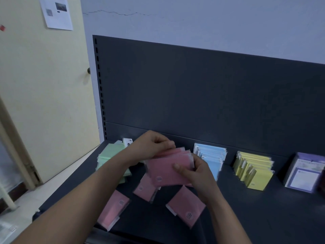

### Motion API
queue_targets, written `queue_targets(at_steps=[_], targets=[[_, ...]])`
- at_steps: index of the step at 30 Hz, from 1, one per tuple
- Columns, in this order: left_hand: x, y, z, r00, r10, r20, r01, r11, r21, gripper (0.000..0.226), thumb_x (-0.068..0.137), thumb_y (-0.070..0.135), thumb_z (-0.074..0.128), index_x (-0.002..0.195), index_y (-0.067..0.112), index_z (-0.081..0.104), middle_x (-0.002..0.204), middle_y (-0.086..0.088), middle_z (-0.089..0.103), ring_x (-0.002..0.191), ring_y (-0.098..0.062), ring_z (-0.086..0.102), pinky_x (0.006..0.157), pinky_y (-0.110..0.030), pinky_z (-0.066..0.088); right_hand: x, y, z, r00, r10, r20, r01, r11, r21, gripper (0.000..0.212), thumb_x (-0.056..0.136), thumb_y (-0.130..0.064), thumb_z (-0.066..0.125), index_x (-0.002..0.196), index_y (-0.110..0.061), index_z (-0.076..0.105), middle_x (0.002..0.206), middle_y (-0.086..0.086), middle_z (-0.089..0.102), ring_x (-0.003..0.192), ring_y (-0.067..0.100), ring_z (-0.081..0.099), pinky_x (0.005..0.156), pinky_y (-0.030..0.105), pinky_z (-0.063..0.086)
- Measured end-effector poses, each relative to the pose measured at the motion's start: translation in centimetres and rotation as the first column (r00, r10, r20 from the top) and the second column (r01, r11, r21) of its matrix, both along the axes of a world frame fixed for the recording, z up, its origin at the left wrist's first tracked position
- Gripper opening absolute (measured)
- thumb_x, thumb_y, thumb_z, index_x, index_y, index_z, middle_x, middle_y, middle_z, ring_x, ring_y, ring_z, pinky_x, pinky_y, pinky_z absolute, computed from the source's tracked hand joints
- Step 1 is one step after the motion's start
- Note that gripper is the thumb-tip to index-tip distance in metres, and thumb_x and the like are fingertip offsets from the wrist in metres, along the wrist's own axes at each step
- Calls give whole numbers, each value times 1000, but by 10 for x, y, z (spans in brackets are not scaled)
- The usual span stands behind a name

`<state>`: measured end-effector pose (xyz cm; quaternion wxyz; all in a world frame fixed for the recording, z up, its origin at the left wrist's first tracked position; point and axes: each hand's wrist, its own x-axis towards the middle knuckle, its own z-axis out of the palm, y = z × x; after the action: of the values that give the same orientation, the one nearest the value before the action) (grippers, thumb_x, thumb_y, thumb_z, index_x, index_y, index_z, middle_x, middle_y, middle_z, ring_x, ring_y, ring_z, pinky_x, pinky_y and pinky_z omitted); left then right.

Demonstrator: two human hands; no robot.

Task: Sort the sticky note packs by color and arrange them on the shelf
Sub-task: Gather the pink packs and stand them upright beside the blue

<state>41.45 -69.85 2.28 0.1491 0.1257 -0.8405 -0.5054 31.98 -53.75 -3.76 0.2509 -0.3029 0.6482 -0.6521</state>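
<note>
We are holding a fanned bundle of flat pink sticky note packs in clear wrappers (167, 169) just above the dark grey metal shelf (263, 217), between the green group and the blue group. Our left hand (153, 147) is pinching the far upper edge of the bundle with curled fingers. Our right hand (198, 171) is gripping its near right side, with the thumb lying across the front pack.

The bundle is not squared, and the wrappers are looking smooth. We judge that a pack could be sliding out of the fan if either pinch is loosening.

Three loose pink packs are lying on the shelf below: one at the front left (112, 210), one tilted under the bundle (144, 189) and one beside our right wrist (186, 210). The front left one seems to be reaching the shelf edge, and our left forearm is passing over it. A careless sweep could be pushing it to the floor.

The pale green packs (109, 155) and the leaning row of light blue packs (212, 157) are standing near on either side. We cannot tell if our right hand is touching the blue row. Setting the bundle down too wide could be knocking that row over and mixing the colours.

The yellow packs (253, 169) and the purple packs (302, 175) are well apart from our hands, so we are seeing little danger for them.
</note>
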Motion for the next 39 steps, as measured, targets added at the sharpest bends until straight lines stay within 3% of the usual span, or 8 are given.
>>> queue_targets(at_steps=[4,6,9,15,22,26,30,39], targets=[[10,-11,-17,994,97,40,-101,988,116,57,62,47,80,112,28,60,101,5,67,96,-11,64,85,-23,51,2,1,1,998,-44,55,50,992,-113,28,82,-9,72,107,-11,62,98,9,73,87,20,70,69,33,58],[14,-9,-36,995,75,62,-85,980,178,71,57,29,88,117,25,51,107,-1,64,98,-16,63,82,-28,55,1,0,-1,997,-69,26,72,990,-119,29,83,-12,71,110,-12,61,99,7,72,87,19,70,69,28,56],[15,-4,-61,988,151,-4,-150,982,111,56,68,4,82,107,24,48,102,-3,62,94,-20,61,82,-37,55,2,-3,-11,996,-76,-54,73,995,-60,28,83,-17,73,108,-17,60,100,4,70,91,18,69,74,34,59],[21,-7,-88,976,143,166,-131,988,-79,61,75,11,76,119,29,38,108,5,56,93,-9,58,78,-24,51,-2,-6,-40,967,53,-250,20,960,281,45,82,-16,75,114,-30,48,109,-14,61,94,-7,59,75,9,48],[13,-8,-96,971,151,184,-126,982,-142,58,79,13,74,120,25,35,107,1,57,92,-9,57,77,-21,50,-11,-10,-46,930,71,-360,96,899,426,54,75,-25,74,118,-36,43,117,-6,60,106,14,60,95,41,49],[3,-8,-88,961,258,100,-240,957,-163,49,76,13,76,113,13,43,102,-4,61,93,-19,60,83,-36,51,-11,-14,-40,927,-54,-370,179,934,311,38,80,-20,74,98,-39,47,97,-13,63,87,8,63,83,34,53],[-18,-11,-74,947,320,6,-316,938,-146,51,78,12,72,120,15,44,109,2,61,99,-16,59,81,-28,44,-16,-25,-23,899,-189,-395,275,945,175,30,83,-15,71,102,-29,52,90,-14,64,83,5,61,77,30,51],[-54,-18,-108,823,137,551,243,793,-560,54,93,41,48,141,19,38,149,-17,29,135,-37,29,109,-45,30,-33,-51,-10,809,-343,-478,451,883,129,27,85,-22,68,106,-20,52,96,-3,65,88,21,61,78,40,51]])
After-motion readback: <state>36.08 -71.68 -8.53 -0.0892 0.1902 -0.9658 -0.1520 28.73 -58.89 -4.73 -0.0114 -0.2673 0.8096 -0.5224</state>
